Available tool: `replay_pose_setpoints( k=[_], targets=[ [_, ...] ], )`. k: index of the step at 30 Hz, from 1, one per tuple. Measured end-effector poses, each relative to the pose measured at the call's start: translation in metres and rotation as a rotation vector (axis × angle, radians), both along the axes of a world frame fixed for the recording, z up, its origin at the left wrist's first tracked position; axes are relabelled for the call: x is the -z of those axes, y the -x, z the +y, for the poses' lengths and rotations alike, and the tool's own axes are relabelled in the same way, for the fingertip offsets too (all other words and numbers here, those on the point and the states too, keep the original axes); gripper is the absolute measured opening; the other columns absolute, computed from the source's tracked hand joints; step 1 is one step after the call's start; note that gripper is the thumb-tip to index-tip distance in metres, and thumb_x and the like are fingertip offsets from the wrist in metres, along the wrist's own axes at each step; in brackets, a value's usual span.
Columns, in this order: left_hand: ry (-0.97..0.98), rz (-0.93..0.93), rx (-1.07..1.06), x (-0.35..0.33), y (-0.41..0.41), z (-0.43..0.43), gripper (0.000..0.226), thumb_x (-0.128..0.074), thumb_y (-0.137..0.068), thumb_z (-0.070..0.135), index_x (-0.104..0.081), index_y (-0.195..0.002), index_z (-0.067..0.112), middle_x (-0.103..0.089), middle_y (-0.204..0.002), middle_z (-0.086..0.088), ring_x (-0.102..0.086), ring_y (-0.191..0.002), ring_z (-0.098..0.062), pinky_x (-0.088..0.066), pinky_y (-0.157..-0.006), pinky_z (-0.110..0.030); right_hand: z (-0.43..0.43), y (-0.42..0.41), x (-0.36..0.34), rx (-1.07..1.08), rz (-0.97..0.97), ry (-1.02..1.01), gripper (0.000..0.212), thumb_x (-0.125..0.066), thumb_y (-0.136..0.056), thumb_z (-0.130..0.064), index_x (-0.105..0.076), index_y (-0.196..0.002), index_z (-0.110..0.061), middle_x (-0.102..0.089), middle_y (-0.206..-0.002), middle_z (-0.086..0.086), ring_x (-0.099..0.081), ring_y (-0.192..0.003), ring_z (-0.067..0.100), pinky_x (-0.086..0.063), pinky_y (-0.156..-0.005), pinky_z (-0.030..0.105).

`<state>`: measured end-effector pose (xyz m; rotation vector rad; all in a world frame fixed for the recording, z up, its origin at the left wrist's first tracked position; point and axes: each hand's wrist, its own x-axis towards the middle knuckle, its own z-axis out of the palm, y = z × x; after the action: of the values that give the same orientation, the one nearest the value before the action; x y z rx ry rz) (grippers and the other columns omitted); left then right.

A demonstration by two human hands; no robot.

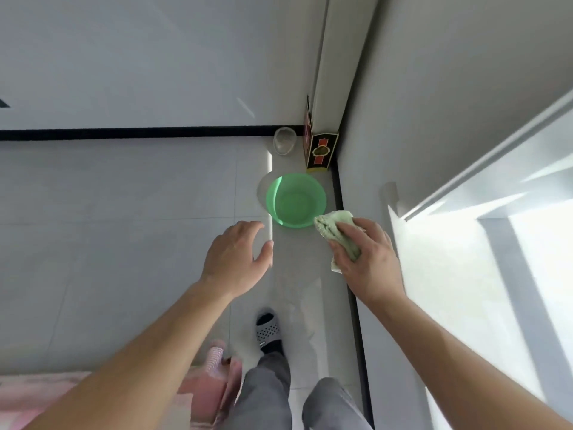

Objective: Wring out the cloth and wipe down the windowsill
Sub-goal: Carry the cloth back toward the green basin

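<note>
One pale green cloth (333, 231), bunched and soft, sits in the right hand (369, 262), fingers curled round its middle, just near-right of the green basin (294, 201) on the floor. The left hand (235, 256) hovers empty, fingers loosely spread. The cloth is probably light, limp and damp, so it is best gripped at both ends for twisting.

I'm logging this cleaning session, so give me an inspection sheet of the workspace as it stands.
Surface: grey tiled floor; white windowsill at right, glare hides its state.
Job's things: green cloth bunched in the right hand; green basin on the floor by the wall, water cannot be told.
Clutter: clear glass vessel and patterned box in the corner; pink fabric lower left.
Hands: right hand grips the cloth; left hand open, holds nothing.
Cables: nothing seen.
Surroundings: white walls, black skirting, slipper on one foot.
</note>
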<state>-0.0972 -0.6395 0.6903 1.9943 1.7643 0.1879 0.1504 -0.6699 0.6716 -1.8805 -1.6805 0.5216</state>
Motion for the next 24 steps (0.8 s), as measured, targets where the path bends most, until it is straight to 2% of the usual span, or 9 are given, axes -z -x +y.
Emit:
replay_pose_setpoints(
  k=[8,11,13,16,18,20,22,24],
  targets=[
    [0.076,0.012,0.13,0.038,0.007,0.176,0.041,-0.046,-0.098,0.041,-0.054,-0.131,0.017,-0.062,-0.124,-0.002,-0.057,-0.115,-0.023,-0.044,-0.095,-0.037,0.142,0.024,0.044,0.123,0.034,0.1,0.039,-0.059,-0.085,-0.052,-0.066,-0.12,-0.036,-0.056,-0.13,-0.009,-0.056,-0.113,0.021,-0.056,-0.083,0.047],
    [0.15,-0.041,0.165,0.058,-0.009,0.238,0.044,-0.043,-0.098,0.045,-0.054,-0.133,0.019,-0.061,-0.128,0.001,-0.056,-0.118,-0.02,-0.045,-0.097,-0.038,0.187,0.023,0.064,0.147,0.052,0.172,0.041,-0.063,-0.085,-0.051,-0.062,-0.124,-0.037,-0.055,-0.132,-0.011,-0.055,-0.115,0.021,-0.055,-0.085,0.048],
    [0.27,-0.153,0.16,0.076,-0.021,0.278,0.043,-0.044,-0.099,0.048,-0.054,-0.133,0.024,-0.061,-0.128,0.006,-0.057,-0.119,-0.012,-0.046,-0.099,-0.036,0.218,0.022,0.081,0.153,0.078,0.213,0.048,-0.068,-0.084,-0.048,-0.061,-0.129,-0.031,-0.055,-0.132,-0.01,-0.056,-0.114,0.021,-0.054,-0.086,0.046],
    [0.531,-0.4,0.069,0.106,-0.04,0.334,0.043,-0.049,-0.098,0.051,-0.056,-0.131,0.025,-0.065,-0.117,0.011,-0.061,-0.111,-0.006,-0.047,-0.095,-0.027,0.269,0.021,0.112,0.168,0.124,0.294,0.057,-0.074,-0.081,-0.045,-0.057,-0.131,-0.026,-0.054,-0.132,-0.008,-0.056,-0.114,0.022,-0.053,-0.088,0.044],
    [0.626,-0.451,0.062,0.127,-0.054,0.369,0.045,-0.051,-0.096,0.053,-0.057,-0.131,0.024,-0.065,-0.115,0.01,-0.061,-0.11,-0.006,-0.044,-0.09,-0.022,0.302,0.021,0.134,0.174,0.158,0.338,0.061,-0.077,-0.079,-0.043,-0.055,-0.132,-0.024,-0.054,-0.131,-0.007,-0.056,-0.114,0.022,-0.053,-0.089,0.045],
    [0.673,-0.44,0.086,0.151,-0.066,0.405,0.045,-0.053,-0.095,0.055,-0.058,-0.127,0.024,-0.065,-0.109,0.011,-0.061,-0.101,-0.002,-0.042,-0.082,-0.019,0.335,0.022,0.158,0.192,0.179,0.342,0.063,-0.081,-0.076,-0.04,-0.057,-0.131,-0.022,-0.056,-0.129,-0.005,-0.057,-0.112,0.022,-0.054,-0.088,0.047],
    [0.709,-0.429,0.07,0.179,-0.074,0.439,0.044,-0.06,-0.089,0.058,-0.059,-0.12,0.027,-0.063,-0.095,0.01,-0.06,-0.086,-0.002,-0.044,-0.076,-0.022,0.365,0.023,0.184,0.218,0.183,0.338,0.064,-0.085,-0.072,-0.036,-0.059,-0.129,-0.019,-0.059,-0.126,-0.002,-0.061,-0.108,0.024,-0.056,-0.084,0.048],
    [0.749,-0.435,0.03,0.21,-0.075,0.47,0.055,-0.065,-0.074,0.065,-0.06,-0.115,0.028,-0.066,-0.099,0.004,-0.064,-0.09,-0.01,-0.054,-0.084,-0.034,0.391,0.026,0.21,0.228,0.177,0.329,0.065,-0.085,-0.069,-0.036,-0.062,-0.127,-0.017,-0.061,-0.123,0.001,-0.064,-0.104,0.027,-0.057,-0.081,0.049]
  ],
)
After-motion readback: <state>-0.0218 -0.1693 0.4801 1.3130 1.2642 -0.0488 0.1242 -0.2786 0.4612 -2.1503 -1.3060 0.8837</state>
